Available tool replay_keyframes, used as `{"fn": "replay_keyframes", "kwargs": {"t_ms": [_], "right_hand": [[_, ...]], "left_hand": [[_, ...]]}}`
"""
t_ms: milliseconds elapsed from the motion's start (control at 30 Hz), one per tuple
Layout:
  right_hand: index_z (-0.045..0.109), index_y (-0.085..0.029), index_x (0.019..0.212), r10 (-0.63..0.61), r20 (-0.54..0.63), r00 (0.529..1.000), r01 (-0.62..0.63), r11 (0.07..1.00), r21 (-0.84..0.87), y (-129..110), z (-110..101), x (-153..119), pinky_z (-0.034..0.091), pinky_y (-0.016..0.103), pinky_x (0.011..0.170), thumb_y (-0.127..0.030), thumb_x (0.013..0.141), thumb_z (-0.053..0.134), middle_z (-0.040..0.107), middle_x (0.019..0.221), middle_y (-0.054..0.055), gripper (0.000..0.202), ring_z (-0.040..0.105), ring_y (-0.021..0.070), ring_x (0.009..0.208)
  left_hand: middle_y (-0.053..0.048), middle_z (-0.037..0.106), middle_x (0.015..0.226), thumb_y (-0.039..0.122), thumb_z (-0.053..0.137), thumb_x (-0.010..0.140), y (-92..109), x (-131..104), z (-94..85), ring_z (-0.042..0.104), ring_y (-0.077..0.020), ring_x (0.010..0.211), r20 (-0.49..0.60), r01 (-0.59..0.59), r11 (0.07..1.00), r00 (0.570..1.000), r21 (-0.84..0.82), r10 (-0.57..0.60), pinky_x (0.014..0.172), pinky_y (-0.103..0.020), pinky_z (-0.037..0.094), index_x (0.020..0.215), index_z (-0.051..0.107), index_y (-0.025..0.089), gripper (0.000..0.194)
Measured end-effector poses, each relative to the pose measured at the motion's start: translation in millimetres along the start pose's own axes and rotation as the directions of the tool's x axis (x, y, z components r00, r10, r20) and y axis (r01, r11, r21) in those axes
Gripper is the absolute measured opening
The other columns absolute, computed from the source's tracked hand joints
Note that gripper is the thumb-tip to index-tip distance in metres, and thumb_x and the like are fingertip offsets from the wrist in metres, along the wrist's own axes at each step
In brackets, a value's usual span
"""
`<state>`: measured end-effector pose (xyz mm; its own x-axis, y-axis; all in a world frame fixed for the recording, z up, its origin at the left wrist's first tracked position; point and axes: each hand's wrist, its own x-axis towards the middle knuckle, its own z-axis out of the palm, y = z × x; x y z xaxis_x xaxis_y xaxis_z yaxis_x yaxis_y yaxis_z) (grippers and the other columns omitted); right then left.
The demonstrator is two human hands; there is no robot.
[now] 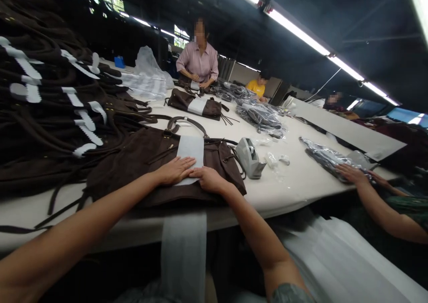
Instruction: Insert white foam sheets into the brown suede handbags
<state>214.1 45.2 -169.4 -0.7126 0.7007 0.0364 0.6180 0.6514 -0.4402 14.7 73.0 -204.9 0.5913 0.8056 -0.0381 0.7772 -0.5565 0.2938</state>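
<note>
A dark brown handbag lies on the table in front of me, its looped handles pointing away. A pale strip of wrapping sheet crosses its middle; a strip of the same colour hangs below the table edge. My left hand rests flat on the strip, fingers stretched out. Against the strip's right side, my right hand has its fingers curled, closed on the strip, its fingertips touching my left hand. The bag and hands hide part of the strip. Right of the bag stands a grey tape dispenser.
Brown bags with white-wrapped handles are piled at the left. Another banded bag lies farther back, near plastic-wrapped bags. A co-worker's hand touches a wrapped bag at the right. A person in pink stands across the table.
</note>
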Motion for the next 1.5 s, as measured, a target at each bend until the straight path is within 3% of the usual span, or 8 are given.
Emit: {"fn": "replay_keyframes", "kwargs": {"t_ms": [200, 433, 633, 733, 833, 933, 1167, 1500], "right_hand": [[0.051, -0.022, 0.141, -0.093, -0.233, 0.968, 0.062, 0.988, -0.139, -46, 20, -111, 0.031, 0.044, 0.117, 0.004, 0.078, 0.040, 0.054, 0.142, 0.008, 0.069, 0.048, 0.0193, 0.133], [0.046, -0.041, 0.141, -0.214, -0.289, 0.933, 0.079, 0.905, -0.417, -64, 111, -171, 0.024, 0.069, 0.112, -0.005, 0.085, 0.054, 0.038, 0.154, 0.007, 0.067, 0.028, 0.0334, 0.144], [0.060, -0.029, 0.127, -0.308, -0.399, 0.864, 0.238, 0.947, -0.215, -91, 62, -140, 0.049, 0.040, 0.103, -0.020, 0.093, 0.052, 0.065, 0.128, 0.007, 0.036, 0.061, 0.0228, 0.118], [0.071, -0.020, 0.100, 0.000, -0.544, 0.839, -0.002, 1.000, -0.004, -83, 3, -97, 0.054, 0.032, 0.084, -0.029, 0.096, 0.051, 0.073, 0.100, 0.010, 0.023, 0.069, 0.0219, 0.091], [0.070, -0.015, 0.078, 0.328, -0.393, 0.859, -0.247, 0.938, 0.243, -55, -20, -42, 0.048, 0.024, 0.058, -0.045, 0.096, 0.048, 0.068, 0.068, 0.005, 0.041, 0.065, 0.0180, 0.064], [0.069, -0.015, 0.074, 0.494, -0.238, 0.836, -0.459, 0.868, 0.189, -27, -5, -1, 0.039, 0.021, 0.054, -0.045, 0.095, 0.051, 0.067, 0.067, 0.003, 0.041, 0.063, 0.0167, 0.064], [0.072, -0.021, 0.087, 0.517, -0.410, 0.751, -0.600, 0.794, -0.097, -21, 35, 10, 0.043, 0.025, 0.073, -0.053, 0.095, 0.049, 0.075, 0.092, 0.008, 0.040, 0.068, 0.0208, 0.086], [0.072, -0.017, 0.100, 0.673, -0.417, 0.611, -0.735, 0.678, 0.017, -39, 35, 36, 0.049, 0.033, 0.081, -0.041, 0.093, 0.055, 0.074, 0.097, 0.013, 0.030, 0.070, 0.0264, 0.095]], "left_hand": [[-0.012, 0.013, 0.163, 0.060, 0.035, 0.094, 0, -6, -7.0, 0.012, -0.0276, 0.150, 0.065, -0.038, 0.999, 0.997, -0.028, 0.040, 0.118, -0.051, 0.002, 0.152, 0.026, 0.031, 0.065], [-0.014, 0.011, 0.163, 0.068, 0.040, 0.089, 7, -10, -12.0, 0.008, -0.0317, 0.150, 0.070, -0.030, 0.996, 0.997, -0.080, 0.035, 0.117, -0.055, -0.001, 0.150, 0.029, 0.033, 0.072], [-0.015, 0.015, 0.162, 0.068, 0.054, 0.081, 11, -22, -16.9, 0.009, -0.0356, 0.150, 0.086, -0.016, 0.993, 0.996, -0.114, 0.026, 0.117, -0.059, 0.005, 0.150, 0.031, 0.030, 0.082], [-0.015, 0.025, 0.159, 0.058, 0.061, 0.080, 14, -34, -17.5, 0.014, -0.0374, 0.148, 0.100, -0.052, 0.993, 0.993, -0.111, 0.063, 0.117, -0.059, 0.007, 0.146, 0.041, 0.026, 0.075], [-0.014, 0.038, 0.154, 0.044, 0.065, 0.077, 13, -42, -11.6, 0.022, -0.0386, 0.145, 0.091, -0.089, 0.992, 0.991, -0.087, 0.097, 0.116, -0.061, 0.003, 0.138, 0.050, 0.022, 0.066], [-0.017, 0.036, 0.154, 0.037, 0.063, 0.077, 11, -45, -3.5, 0.026, -0.0375, 0.144, 0.071, -0.101, 0.992, 0.992, -0.070, 0.106, 0.116, -0.062, 0.003, 0.140, 0.047, 0.020, 0.067], [-0.016, 0.043, 0.150, 0.039, 0.064, 0.073, 12, -52, -9.4, 0.034, -0.0351, 0.141, -0.059, -0.112, 0.953, 0.993, -0.282, 0.099, 0.120, -0.049, 0.017, 0.133, 0.052, 0.016, 0.066], [-0.008, 0.073, 0.097, 0.051, 0.038, 0.078, 6, -43, -22.7, 0.063, -0.0282, 0.101, -0.095, 0.055, 0.570, 0.969, -0.820, -0.230, 0.095, -0.036, 0.047, 0.095, 0.068, 0.017, 0.048]]}}
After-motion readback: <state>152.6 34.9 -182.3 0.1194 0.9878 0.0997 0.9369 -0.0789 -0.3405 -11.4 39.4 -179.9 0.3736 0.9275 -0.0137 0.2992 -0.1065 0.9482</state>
